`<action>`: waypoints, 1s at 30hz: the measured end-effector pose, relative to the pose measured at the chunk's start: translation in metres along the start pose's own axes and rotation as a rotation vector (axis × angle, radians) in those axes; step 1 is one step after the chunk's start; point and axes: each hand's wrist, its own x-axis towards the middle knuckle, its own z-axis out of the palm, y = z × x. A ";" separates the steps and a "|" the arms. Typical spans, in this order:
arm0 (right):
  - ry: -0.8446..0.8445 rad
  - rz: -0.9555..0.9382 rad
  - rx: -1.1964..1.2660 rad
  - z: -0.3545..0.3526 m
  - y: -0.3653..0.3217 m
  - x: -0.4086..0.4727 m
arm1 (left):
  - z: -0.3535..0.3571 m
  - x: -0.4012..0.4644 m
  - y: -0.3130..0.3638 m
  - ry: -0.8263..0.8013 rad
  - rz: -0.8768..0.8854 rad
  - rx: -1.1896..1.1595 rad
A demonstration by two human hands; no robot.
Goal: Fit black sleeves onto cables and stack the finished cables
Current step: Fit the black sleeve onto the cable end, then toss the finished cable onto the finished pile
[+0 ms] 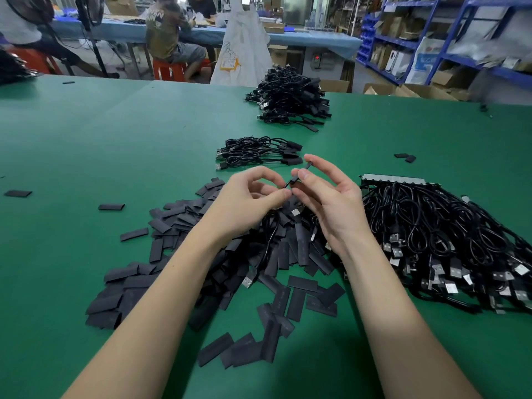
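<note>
Nearest you, under both wrists, lies the loose heap of black sleeves (218, 272) on the green table (86, 139); they look flat, light and thin, likely to slide off one another, so pinch one by its edges. Just above the heap, your left hand (244, 203) pinches the cable (289, 184) between thumb and fingertip; your right hand (328, 203) grips its upper end between thumb and forefinger, the other fingers spread. The cable looks thin, limp and light, so hold it close behind the tip; its USB plug (250, 279) hangs down by your left wrist. Right of your right hand sits the bundle of bare cables (449, 243), cut off at the frame's edge. Just beyond your fingers lies the small finished stack (259, 152); farther off, a bigger pile (289, 97). Whether a sleeve is already on the held end is hard to make out.
</note>
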 end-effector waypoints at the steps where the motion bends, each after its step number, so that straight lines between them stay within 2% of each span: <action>1: 0.015 -0.003 0.001 -0.001 -0.001 0.000 | 0.000 0.000 -0.001 -0.024 -0.018 0.018; 6: 0.035 0.011 0.007 -0.007 -0.004 0.002 | -0.001 -0.001 0.002 -0.044 -0.007 0.024; 14: 0.080 0.079 0.018 -0.011 -0.008 0.003 | -0.021 0.045 0.032 0.075 0.095 0.158; 19: 0.063 0.087 0.002 -0.014 -0.008 0.005 | -0.035 0.125 0.055 0.072 0.204 0.591; 23: 0.053 0.091 0.001 -0.017 -0.006 0.006 | -0.028 0.173 0.039 0.015 0.265 0.918; 27: 0.049 0.098 0.002 -0.020 -0.005 0.006 | -0.019 0.180 -0.004 -0.067 0.151 1.270; 30: 0.041 0.102 -0.004 -0.020 -0.005 0.006 | -0.009 0.163 -0.028 -0.025 0.067 1.226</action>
